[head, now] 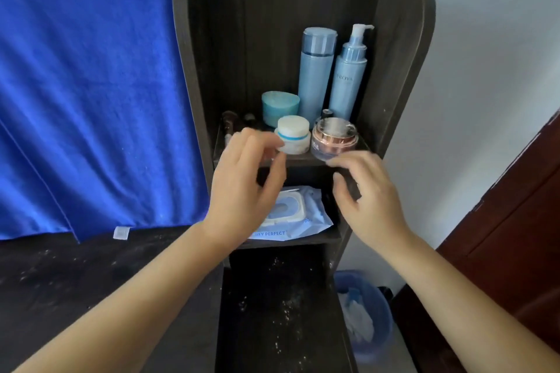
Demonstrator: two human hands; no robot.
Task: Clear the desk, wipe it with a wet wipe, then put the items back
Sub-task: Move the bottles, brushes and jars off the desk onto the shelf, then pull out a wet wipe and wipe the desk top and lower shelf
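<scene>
A dark wooden shelf unit [400, 70] holds cosmetics on its upper shelf: a white jar with a blue band [294, 136], a pink jar with a clear lid [335, 138], a teal jar [280, 106], a tall blue bottle [316, 76] and a blue pump bottle [348, 76]. My left hand [242, 188] reaches up with its fingertips at the white jar's lower left side. My right hand [369, 200] hovers at the shelf's front edge, fingertips just under the pink jar, holding nothing. A blue wet wipe pack [306, 218] lies on the shelf below, partly hidden by my left hand.
The dark desk top [60, 275] at the left is dusty and speckled, as is the lowest shelf [272, 297]. A blue cloth [91, 85] hangs at the left. Makeup brushes [228, 124] lie at the shelf's left. A blue bin [363, 321] stands at the lower right beside a brown door [515, 221].
</scene>
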